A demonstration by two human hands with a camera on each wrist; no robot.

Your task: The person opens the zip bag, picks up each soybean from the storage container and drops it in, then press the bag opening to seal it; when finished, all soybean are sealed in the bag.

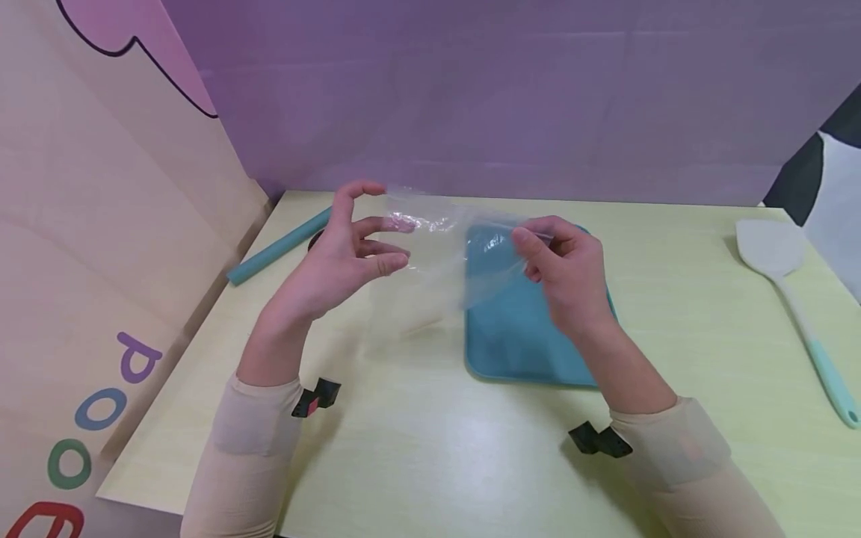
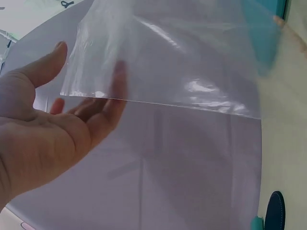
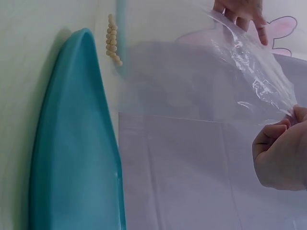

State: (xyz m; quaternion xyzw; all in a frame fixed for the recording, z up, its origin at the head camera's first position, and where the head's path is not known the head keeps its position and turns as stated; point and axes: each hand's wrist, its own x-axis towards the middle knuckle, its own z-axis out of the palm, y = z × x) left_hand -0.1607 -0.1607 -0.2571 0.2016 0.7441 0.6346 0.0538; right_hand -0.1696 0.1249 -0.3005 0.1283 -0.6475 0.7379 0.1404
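Observation:
A clear plastic bag (image 1: 437, 261) hangs in the air between the two hands. My right hand (image 1: 568, 276) pinches its right end between thumb and curled fingers. At the other end my left hand (image 1: 339, 258) has its fingers spread and the thumb apart; in the left wrist view, one finger shows through the plastic (image 2: 158, 62). Below and behind the bag, a blue tray (image 1: 531, 344) lies on the table, partly covered by the bag and right hand. The right wrist view shows the tray (image 3: 76, 143) at its left side.
A teal stick (image 1: 279, 246) lies at the table's left edge, beside a dark round thing (image 1: 315, 239) mostly hidden by the left hand. At the right lies a spatula (image 1: 770, 246) with a mint handle. A string of wooden beads (image 3: 112, 40) shows in the right wrist view.

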